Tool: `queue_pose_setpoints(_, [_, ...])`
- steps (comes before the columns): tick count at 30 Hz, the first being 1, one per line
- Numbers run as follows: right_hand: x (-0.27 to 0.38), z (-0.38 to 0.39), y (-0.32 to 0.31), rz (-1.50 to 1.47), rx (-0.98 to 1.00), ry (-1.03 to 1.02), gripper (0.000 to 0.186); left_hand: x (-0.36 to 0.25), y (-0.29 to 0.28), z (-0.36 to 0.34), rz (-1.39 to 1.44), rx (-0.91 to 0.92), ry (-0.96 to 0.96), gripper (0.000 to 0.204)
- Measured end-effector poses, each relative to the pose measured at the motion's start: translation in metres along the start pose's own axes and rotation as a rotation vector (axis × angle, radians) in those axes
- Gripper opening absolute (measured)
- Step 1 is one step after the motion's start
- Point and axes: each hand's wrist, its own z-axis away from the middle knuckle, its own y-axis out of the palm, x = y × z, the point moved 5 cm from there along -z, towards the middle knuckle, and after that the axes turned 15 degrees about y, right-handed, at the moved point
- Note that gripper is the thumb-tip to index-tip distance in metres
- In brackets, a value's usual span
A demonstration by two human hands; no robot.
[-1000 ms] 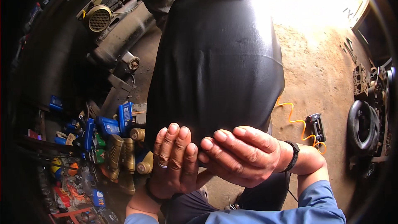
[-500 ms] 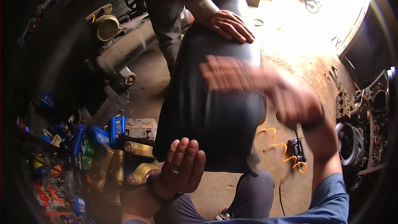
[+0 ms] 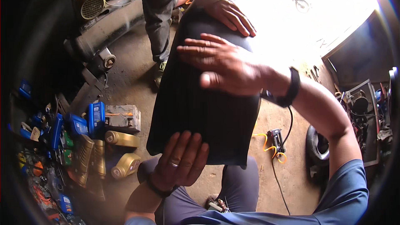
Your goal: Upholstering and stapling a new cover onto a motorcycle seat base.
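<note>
Black vinyl covers the long motorcycle seat (image 3: 200, 112) that fills the middle of the head view, running from the person's lap up and away toward a second person standing at its far end. The left hand (image 3: 183, 162) lies flat against the near end of the seat, fingers spread and pointing up the cover, a ring on one finger and a dark band at the wrist; it presses on the surface and grips nothing. The right hand (image 3: 225, 64) is open too, palm down with the fingers stretched toward the left, over the upper half of the seat; whether it touches the cover or floats just above it cannot be told. A black wristband (image 3: 289, 89) sits on that forearm, and a blue sleeve (image 3: 350, 191) shows at the lower right.

At the far end of the seat the other person's hand (image 3: 231, 14) rests on the cover, fingers splayed, with dark trousers (image 3: 158, 12) beside it.

On the dirt floor (image 3: 125, 79) to the left lie gold oil bottles (image 3: 121, 139), blue oil containers (image 3: 96, 116) and a grey box-shaped battery (image 3: 123, 116), all close together. A tool with a coiled yellow cord (image 3: 273, 141) lies on the floor to the right of the seat, and a black tyre (image 3: 316, 146) stands further right.
</note>
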Motion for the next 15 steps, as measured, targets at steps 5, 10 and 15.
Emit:
queue_pose_setpoints(5, [0.074, 0.039, 0.001, 0.038, 0.07, 0.086, 0.086, -0.001, 0.002, 0.005, -0.025, -0.014, 0.014, 0.027])
queue_pose_setpoints(10, [0.122, 0.06, 0.004, -0.12, 0.094, 0.094, 0.081, -0.008, 0.001, 0.014, 0.031, -0.07, -0.057, 0.025])
queue_pose_setpoints(15, [0.138, 0.07, 0.012, -0.158, 0.092, 0.102, 0.093, -0.005, 0.0, 0.023, 0.03, -0.164, -0.036, 0.024])
